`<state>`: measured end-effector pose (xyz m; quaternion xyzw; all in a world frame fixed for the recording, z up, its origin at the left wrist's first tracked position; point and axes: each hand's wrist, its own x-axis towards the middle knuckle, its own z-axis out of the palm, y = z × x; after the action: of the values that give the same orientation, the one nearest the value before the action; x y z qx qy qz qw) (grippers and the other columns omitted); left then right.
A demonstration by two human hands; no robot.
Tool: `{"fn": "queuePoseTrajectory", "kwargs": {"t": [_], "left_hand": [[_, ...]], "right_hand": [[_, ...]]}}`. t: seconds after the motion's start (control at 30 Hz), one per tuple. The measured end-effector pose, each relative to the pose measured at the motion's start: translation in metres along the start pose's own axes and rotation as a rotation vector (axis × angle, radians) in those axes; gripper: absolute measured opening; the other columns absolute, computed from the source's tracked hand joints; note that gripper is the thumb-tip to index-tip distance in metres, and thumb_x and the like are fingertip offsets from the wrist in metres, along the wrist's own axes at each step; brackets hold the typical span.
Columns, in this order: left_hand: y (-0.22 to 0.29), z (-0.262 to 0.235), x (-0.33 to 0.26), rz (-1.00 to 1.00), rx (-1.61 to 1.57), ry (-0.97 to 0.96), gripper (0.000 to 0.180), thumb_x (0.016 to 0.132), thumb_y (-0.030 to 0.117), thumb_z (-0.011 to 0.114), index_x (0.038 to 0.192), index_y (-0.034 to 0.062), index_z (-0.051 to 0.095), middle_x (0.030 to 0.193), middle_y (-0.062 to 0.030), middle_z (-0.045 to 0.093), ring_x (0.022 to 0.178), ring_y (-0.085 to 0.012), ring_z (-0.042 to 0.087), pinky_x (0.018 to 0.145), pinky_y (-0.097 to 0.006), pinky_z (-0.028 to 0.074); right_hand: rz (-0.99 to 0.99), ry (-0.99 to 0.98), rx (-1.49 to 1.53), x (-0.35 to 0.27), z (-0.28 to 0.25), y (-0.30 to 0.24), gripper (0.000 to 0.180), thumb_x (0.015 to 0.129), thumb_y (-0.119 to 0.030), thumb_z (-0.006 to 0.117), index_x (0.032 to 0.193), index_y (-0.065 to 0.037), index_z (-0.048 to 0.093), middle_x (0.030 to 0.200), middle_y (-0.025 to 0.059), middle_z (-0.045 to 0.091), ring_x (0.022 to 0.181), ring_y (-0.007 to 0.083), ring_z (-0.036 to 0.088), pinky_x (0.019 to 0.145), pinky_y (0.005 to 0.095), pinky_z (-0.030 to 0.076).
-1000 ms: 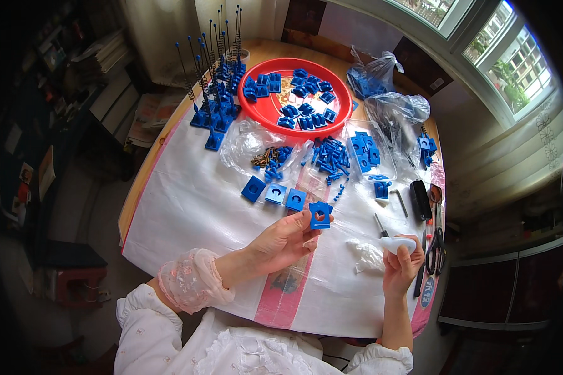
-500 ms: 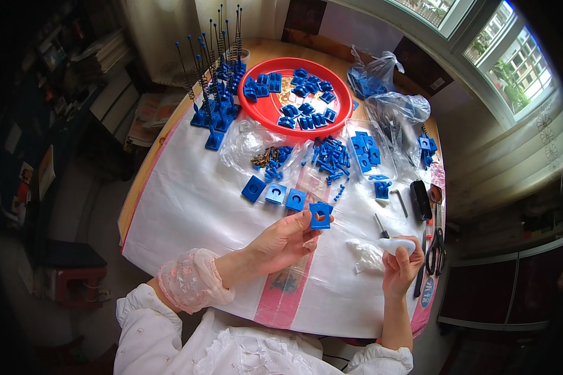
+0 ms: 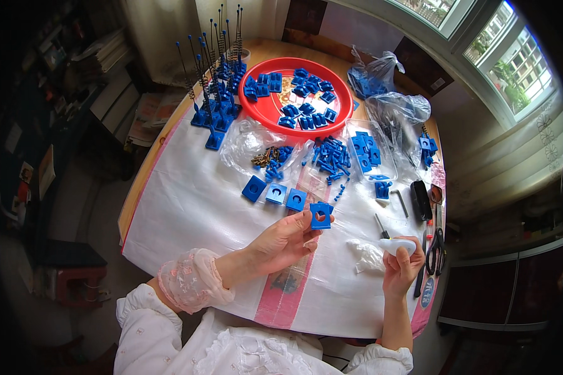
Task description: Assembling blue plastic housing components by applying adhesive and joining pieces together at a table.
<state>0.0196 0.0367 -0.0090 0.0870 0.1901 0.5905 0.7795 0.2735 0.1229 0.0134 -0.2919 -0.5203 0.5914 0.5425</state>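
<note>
Between the fingertips of my left hand (image 3: 288,240), closed, a square blue plastic piece with a round hole (image 3: 320,216) is held up over the table. To its left, similar blue square pieces (image 3: 296,199) lie in a short row, some with a round recess. My right hand (image 3: 402,265) is wrapped round a smooth white, bottle-like object (image 3: 396,245), partly covered by the fingers. A crumpled white tissue (image 3: 367,256) lies just left of that hand. Beyond it is a thin screwdriver-like tool (image 3: 381,225) with a dark handle end.
A red round tray (image 3: 247,106) bears many blue clips. Tall spring-stemmed blue assemblies (image 3: 216,115) stand at the back left. Small blue pegs (image 3: 331,155), a clear plastic box (image 3: 391,170) and plastic bags (image 3: 397,106) sit mid-table. Scissors (image 3: 440,253) lie along the right edge.
</note>
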Motion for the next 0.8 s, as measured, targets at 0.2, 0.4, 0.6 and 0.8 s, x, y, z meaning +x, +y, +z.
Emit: {"fn": "queuePoseTrajectory", "kwargs": {"t": [0.2,0.4,0.6,0.8], "left_hand": [[0.0015,0.0016,-0.0004,-0.014,-0.028,-0.003,0.038,0.097,0.032,0.060,0.128,0.0112,0.053,0.119,0.0002,0.059,0.102,-0.0090,0.050,0.078,-0.025,0.043],[0.0021,0.0033,-0.0010,-0.013,-0.026,-0.010,0.038,0.097,0.032,0.060,0.128,0.0111,0.053,0.118,0.0001,0.059,0.102,-0.0090,0.050,0.077,-0.024,0.043],[0.0021,0.0040,-0.0009,-0.007,-0.014,-0.009,0.037,0.097,0.033,0.059,0.127,0.0107,0.054,0.118,0.0001,0.059,0.101,-0.0089,0.050,0.077,-0.024,0.043],[0.0005,0.0004,0.0009,-0.005,-0.026,-0.002,0.036,0.097,0.032,0.059,0.126,0.0105,0.055,0.118,-0.0002,0.060,0.100,-0.0093,0.050,0.077,-0.025,0.042]], "right_hand": [[0.020,0.016,-0.026,0.0001,-0.0038,-0.0021,0.023,0.085,-0.016,0.069,0.093,0.002,0.060,0.073,0.0056,0.059,0.051,0.0058,0.046,0.044,0.0207,0.032],[-0.006,-0.006,-0.012,0.0003,-0.0012,-0.0012,0.021,0.090,-0.015,0.067,0.094,0.003,0.058,0.066,-0.0026,0.047,0.047,0.0012,0.028,0.045,0.0205,0.026],[-0.003,0.000,-0.019,0.0004,-0.0008,-0.0018,0.021,0.090,-0.016,0.067,0.094,0.003,0.058,0.064,-0.0031,0.045,0.048,0.0013,0.029,0.045,0.0206,0.026],[-0.004,-0.001,-0.007,0.0000,-0.0006,-0.0006,0.021,0.090,-0.015,0.066,0.094,0.003,0.058,0.063,-0.0035,0.044,0.048,0.0013,0.029,0.045,0.0206,0.025]]}}
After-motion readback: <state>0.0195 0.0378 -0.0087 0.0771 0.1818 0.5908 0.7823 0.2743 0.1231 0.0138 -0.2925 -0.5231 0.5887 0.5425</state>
